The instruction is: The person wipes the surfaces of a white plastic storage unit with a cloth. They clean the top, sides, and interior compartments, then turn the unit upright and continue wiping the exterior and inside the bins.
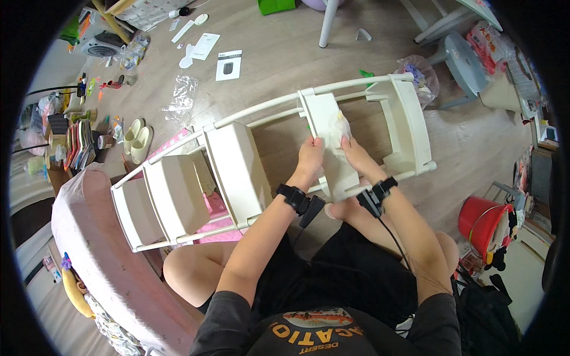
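Note:
In front of me a white plastic tiered rack (236, 155) lies on its side, with several shelf trays between tubular poles. My left hand (310, 155) grips the near-left edge of one shelf tray (343, 175), thumb on top. My right hand (358, 155) holds a crumpled white cloth or wipe (340, 127) against that tray's face. The cloth has a small yellowish patch, and part of it is hidden by the fingers. Dark straps with small devices are around both wrists.
Pink-covered bedding (98, 231) borders the rack's left end. On the floor lie a printed leaflet (229, 65), a clear plastic wrapper (181, 98) and pale slippers (139, 140). A grey-blue stool (465, 62) and a red bucket (481, 224) stand at the right.

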`<control>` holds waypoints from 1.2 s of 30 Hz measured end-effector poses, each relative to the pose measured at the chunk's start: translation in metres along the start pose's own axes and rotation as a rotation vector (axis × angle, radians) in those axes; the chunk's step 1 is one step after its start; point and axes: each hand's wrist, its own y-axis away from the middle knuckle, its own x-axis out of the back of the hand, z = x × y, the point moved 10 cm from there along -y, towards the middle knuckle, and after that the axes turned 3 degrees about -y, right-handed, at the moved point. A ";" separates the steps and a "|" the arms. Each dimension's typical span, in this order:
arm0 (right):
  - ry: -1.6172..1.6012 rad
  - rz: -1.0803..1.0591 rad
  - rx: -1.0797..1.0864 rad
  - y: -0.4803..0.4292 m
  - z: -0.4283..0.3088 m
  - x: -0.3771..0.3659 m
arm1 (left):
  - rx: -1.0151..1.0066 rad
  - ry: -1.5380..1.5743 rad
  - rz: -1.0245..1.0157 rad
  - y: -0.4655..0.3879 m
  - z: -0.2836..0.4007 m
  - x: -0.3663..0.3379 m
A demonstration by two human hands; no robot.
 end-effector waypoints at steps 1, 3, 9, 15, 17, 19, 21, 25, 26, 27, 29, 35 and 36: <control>0.053 -0.033 -0.059 0.011 0.014 -0.002 | 0.021 -0.003 -0.016 0.001 -0.002 0.000; 0.102 -0.085 -0.086 0.029 0.030 -0.007 | 0.042 -0.009 -0.031 0.004 -0.002 0.000; 0.025 -0.099 -0.098 0.023 0.021 -0.012 | 0.026 0.005 -0.040 0.008 0.003 0.001; -0.664 -0.207 -0.061 -0.053 -0.061 -0.003 | 0.075 0.022 -0.078 0.012 -0.004 -0.001; -0.749 -0.219 -0.092 -0.082 -0.071 -0.001 | 0.116 0.096 -0.115 0.017 -0.002 -0.003; -0.688 -0.301 -0.178 -0.095 -0.062 -0.012 | 0.103 0.053 -0.111 0.020 0.007 0.006; -0.737 -0.344 -0.207 -0.091 -0.048 -0.026 | 0.093 0.042 -0.090 0.022 0.015 0.017; -0.547 -0.548 -0.274 -0.026 0.001 -0.064 | 0.090 0.012 -0.025 0.027 0.021 0.051; -0.600 -0.593 -0.265 -0.005 0.007 -0.071 | 0.093 0.015 -0.019 0.027 0.019 0.054; -0.680 -0.619 -0.375 0.015 0.019 -0.080 | 0.127 0.008 -0.010 0.028 0.014 0.057; -0.643 -0.597 -0.295 0.031 0.020 -0.079 | 0.130 -0.023 -0.014 0.031 0.009 0.058; -0.940 -0.567 -0.410 -0.028 -0.023 -0.089 | 0.137 -0.030 -0.023 0.038 0.005 0.057; -0.933 -0.564 -0.392 -0.049 -0.031 -0.087 | 0.146 -0.030 -0.028 0.039 0.004 0.057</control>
